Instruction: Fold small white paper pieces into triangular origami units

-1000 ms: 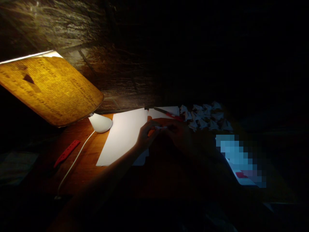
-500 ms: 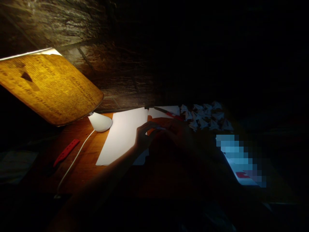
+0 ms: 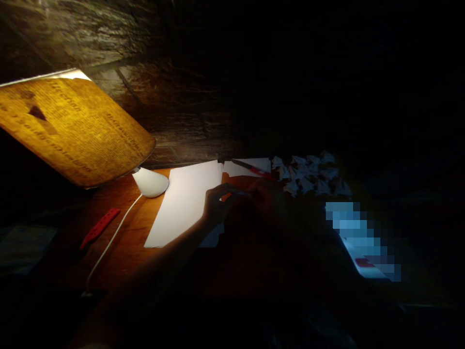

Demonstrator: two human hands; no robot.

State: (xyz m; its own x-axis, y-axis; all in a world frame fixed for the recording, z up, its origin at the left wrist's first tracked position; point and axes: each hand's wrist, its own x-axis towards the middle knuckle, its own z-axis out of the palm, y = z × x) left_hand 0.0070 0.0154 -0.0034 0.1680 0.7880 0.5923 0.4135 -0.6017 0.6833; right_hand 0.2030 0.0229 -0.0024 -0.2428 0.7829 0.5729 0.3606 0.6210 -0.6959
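My left hand is closed, its fingers pinching a small piece of paper over the middle of the table. From the other side my right hand, deep in shadow, meets the same paper with its fingers bent together. The paper's shape is too dim to make out. Under and beside my left wrist lies a stack of white sheets. Beyond my hands, scissors with red handles rest on another white sheet. Several small folded paper pieces stand grouped at the back right.
A lamp with a printed yellow shade and white base stands at the left. Its white cable runs to the front edge. A red strip-like object lies beside it. A lit screen is at the right, on the wooden table.
Both hands stay in nearly the same place around the small paper. My right fingers have shifted slightly, and less of the paper shows. The rest looks the same.
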